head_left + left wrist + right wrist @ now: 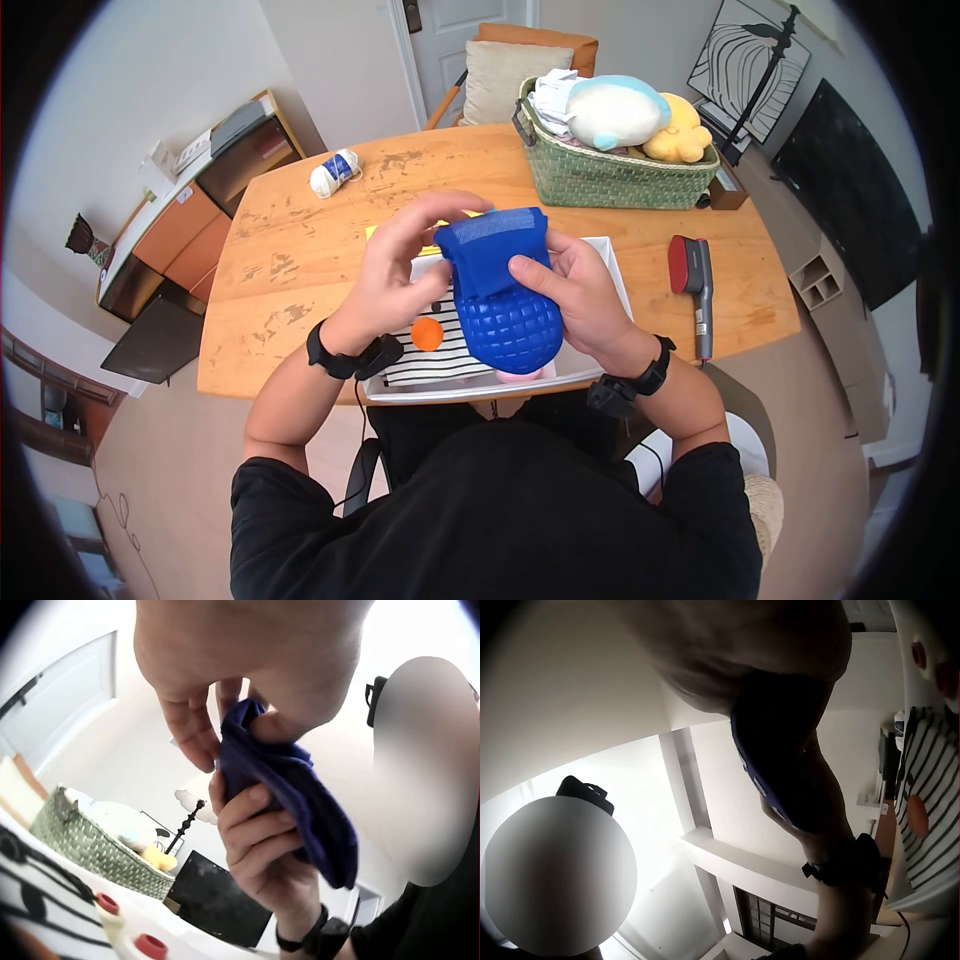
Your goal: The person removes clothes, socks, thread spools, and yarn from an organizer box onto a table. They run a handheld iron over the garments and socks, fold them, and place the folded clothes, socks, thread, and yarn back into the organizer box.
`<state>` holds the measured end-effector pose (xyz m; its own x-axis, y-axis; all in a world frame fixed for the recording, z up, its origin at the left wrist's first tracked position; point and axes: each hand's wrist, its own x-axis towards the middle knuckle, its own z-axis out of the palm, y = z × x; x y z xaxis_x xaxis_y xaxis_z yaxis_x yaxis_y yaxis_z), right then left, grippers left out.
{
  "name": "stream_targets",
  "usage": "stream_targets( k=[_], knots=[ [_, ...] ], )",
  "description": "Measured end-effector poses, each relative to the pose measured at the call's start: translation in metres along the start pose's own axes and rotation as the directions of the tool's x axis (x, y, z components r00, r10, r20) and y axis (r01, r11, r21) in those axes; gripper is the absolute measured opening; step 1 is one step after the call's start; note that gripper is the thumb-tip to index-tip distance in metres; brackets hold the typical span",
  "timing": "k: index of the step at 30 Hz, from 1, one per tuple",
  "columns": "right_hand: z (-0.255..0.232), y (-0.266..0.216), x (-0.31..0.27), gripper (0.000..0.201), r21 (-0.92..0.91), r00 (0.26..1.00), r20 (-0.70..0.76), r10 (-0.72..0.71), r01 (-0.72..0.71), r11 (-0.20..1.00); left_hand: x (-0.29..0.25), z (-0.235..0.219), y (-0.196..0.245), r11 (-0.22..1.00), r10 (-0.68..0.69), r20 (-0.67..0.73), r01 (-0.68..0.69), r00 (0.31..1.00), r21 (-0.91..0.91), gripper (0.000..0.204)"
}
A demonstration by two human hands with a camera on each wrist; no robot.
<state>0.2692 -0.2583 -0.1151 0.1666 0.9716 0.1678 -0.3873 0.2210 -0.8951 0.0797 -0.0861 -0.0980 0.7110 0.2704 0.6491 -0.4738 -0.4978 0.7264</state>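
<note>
A blue item (512, 325) with a raised grid pattern and a folded fabric cuff is held up over a white box (618, 275). My right hand (595, 300) grips its right side, thumb on the front; in the left wrist view its fingers wrap the dark blue fabric (322, 817). The left hand (385, 270) is at the cuff's left edge, and the left wrist view shows its thumb and fingers pinching the top of the fabric. Under the item, in the box, lies a black-and-white striped cloth (430, 366) with an orange circle.
White yarn with a blue label (335, 173) lies at the table's back left. A green basket (625, 180) with plush toys stands at the back right. A grey-and-red brush (702, 295) lies on the right. Two red-topped objects (107, 902) show in the left wrist view.
</note>
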Motion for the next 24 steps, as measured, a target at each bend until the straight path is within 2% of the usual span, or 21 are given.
stream_targets(
  k=[1, 2, 3, 5, 7, 9, 12, 14, 17, 20, 24],
  knots=[
    [-0.002, 0.0, 0.0, 0.048, 0.001, 1.0, -0.001, 0.0, 0.0, 1.0, -0.002, 0.0, 0.002, 1.0, -0.001, 0.001, 0.001, 1.0, 0.0, 0.054],
    [-0.003, 0.0, 0.0, 0.048, -0.036, 0.999, -0.024, -0.023, 0.022, 0.999, -0.004, 0.0, 0.003, 0.965, -0.191, -0.03, 0.182, 0.981, -0.19, 0.053],
    [-0.005, 0.001, 0.0, 0.048, -0.074, 0.998, -0.047, -0.046, 0.043, 0.996, -0.005, 0.0, 0.004, 0.862, -0.377, -0.024, 0.341, 0.926, -0.375, 0.058],
    [-0.005, 0.002, 0.0, 0.048, -0.11, 0.998, -0.039, -0.053, 0.048, 0.993, -0.009, 0.002, 0.005, 0.847, -0.411, 0.029, 0.394, 0.911, -0.357, 0.058],
    [-0.003, 0.004, 0.0, 0.048, -0.147, 0.998, -0.029, -0.06, 0.055, 0.988, -0.009, 0.01, 0.006, 0.831, -0.517, 0.056, 0.517, 0.854, -0.205, 0.057],
    [-0.001, 0.005, 0.0, 0.048, -0.186, 0.992, -0.054, -0.111, 0.099, 0.978, -0.01, 0.01, 0.0, 0.803, -0.549, 0.03, 0.537, 0.836, -0.258, 0.056],
    [-0.008, 0.012, -0.001, 0.047, -0.216, 0.986, -0.055, -0.157, 0.142, 0.966, -0.014, 0.009, -0.001, 0.793, -0.579, 0.053, 0.577, 0.814, -0.196, 0.054],
    [-0.008, 0.014, -0.002, 0.048, -0.213, 0.984, -0.075, -0.16, 0.141, 0.967, -0.016, 0.019, 0.003, 0.811, -0.521, 0.038, 0.509, 0.853, -0.289, 0.053],
    [-0.006, 0.011, -0.007, 0.051, -0.259, 0.984, -0.072, -0.164, 0.141, 0.956, -0.02, 0.021, -0.003, 0.767, -0.557, 0.024, 0.525, 0.83, -0.369, 0.052],
    [-0.011, 0.01, -0.01, 0.052, -0.303, 0.987, -0.025, -0.156, 0.141, 0.943, -0.028, 0.019, -0.015, 0.79, -0.551, 0.016, 0.527, 0.835, -0.314, 0.051],
    [-0.015, 0.011, -0.011, 0.05, -0.337, 0.992, 0.011, -0.126, 0.122, 0.933, -0.033, 0.026, -0.015, 0.807, -0.494, -0.004, 0.457, 0.869, -0.374, 0.046]
  ],
)
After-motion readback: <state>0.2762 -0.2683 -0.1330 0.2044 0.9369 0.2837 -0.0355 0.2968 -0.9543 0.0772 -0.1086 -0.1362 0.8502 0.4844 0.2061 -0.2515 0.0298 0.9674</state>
